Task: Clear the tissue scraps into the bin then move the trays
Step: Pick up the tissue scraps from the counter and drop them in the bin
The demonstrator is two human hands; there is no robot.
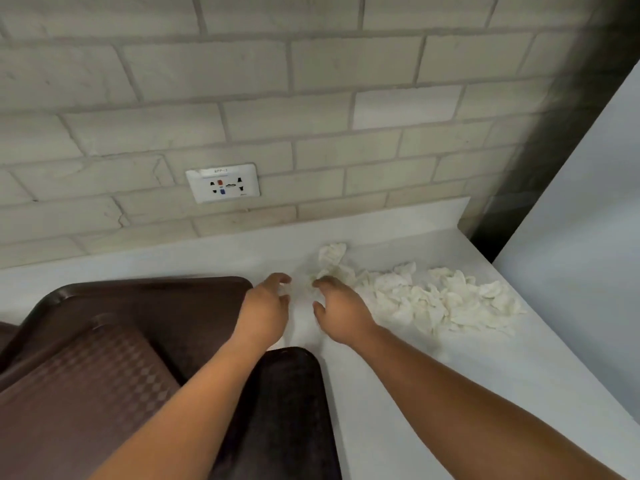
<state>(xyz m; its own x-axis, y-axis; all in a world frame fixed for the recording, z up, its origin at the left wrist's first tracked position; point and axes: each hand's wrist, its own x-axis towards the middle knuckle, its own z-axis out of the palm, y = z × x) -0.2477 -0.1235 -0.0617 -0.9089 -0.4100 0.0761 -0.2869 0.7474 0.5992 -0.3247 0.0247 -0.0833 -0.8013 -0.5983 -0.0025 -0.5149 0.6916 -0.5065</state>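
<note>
Nearest the camera are the trays (104,358), dark brown and stacked a bit crooked along the front-left part of the desk (433,393), with a darker one poking out at the front edge between the two forearms. They're step two, so I'd leave them alone for now.

Just past the trays, both hands hover over bare desk. The left hand (265,308) has its fingers (282,278) loosely curled and apart, holding nothing. The right hand (341,308) is the same, spread and empty, with its fingertips right at the near end of the tissue scraps (433,299).

The scraps are a loose white scatter running toward the desk's right edge, plus one crumpled wad nearer the back edge. My take: don't pick piece by piece. Rake the lot together with the right hand against the cupped left one, squeeze it into one ball, then lift. Tissue is light and flaky, so bits near the right edge could easily get flicked off.

No bin in view, so I can't tell which way to carry it.

The desk is pale and smooth. Behind it there's a pale brick wall (311,98) with a wall socket (223,183), and a dark corner at the far right.
</note>
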